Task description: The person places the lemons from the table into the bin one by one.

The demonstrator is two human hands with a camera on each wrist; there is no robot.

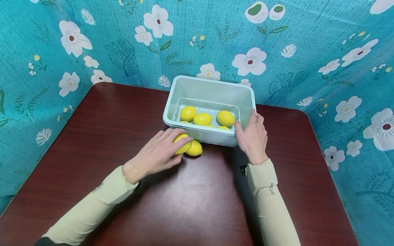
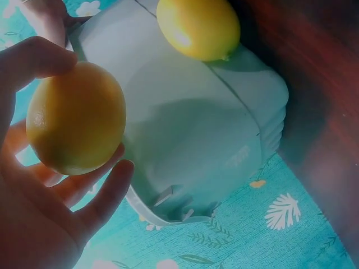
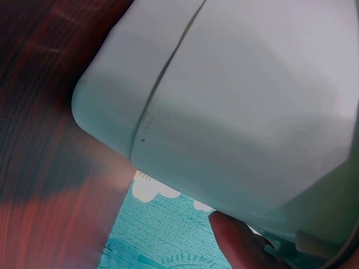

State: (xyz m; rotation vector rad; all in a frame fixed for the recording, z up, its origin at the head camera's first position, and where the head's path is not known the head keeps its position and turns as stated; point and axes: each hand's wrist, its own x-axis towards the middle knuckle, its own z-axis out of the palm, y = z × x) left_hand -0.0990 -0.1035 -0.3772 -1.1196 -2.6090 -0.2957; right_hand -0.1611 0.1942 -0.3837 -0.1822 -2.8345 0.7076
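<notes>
My left hand (image 1: pixel 158 150) grips a yellow lemon (image 2: pixel 76 117) between thumb and fingers, just in front of a pale blue-green plastic bin (image 1: pixel 212 135). Close by, a second lemon (image 1: pixel 194 148) lies on the table against the bin's front wall. With my right hand (image 1: pixel 253 136) I hold the bin's right front corner, the thumb over the near rim and the fingers along the right side. Inside the bin are several more lemons (image 1: pixel 202 119), some partly hidden behind the front wall. In the right wrist view the bin's outer wall (image 3: pixel 224 112) fills most of the picture.
The dark reddish-brown wooden table (image 1: pixel 197 205) has rounded far corners. Behind it and at both sides hangs a turquoise floral cloth (image 1: pixel 200 44); the bin stands near the table's back edge, close to the cloth.
</notes>
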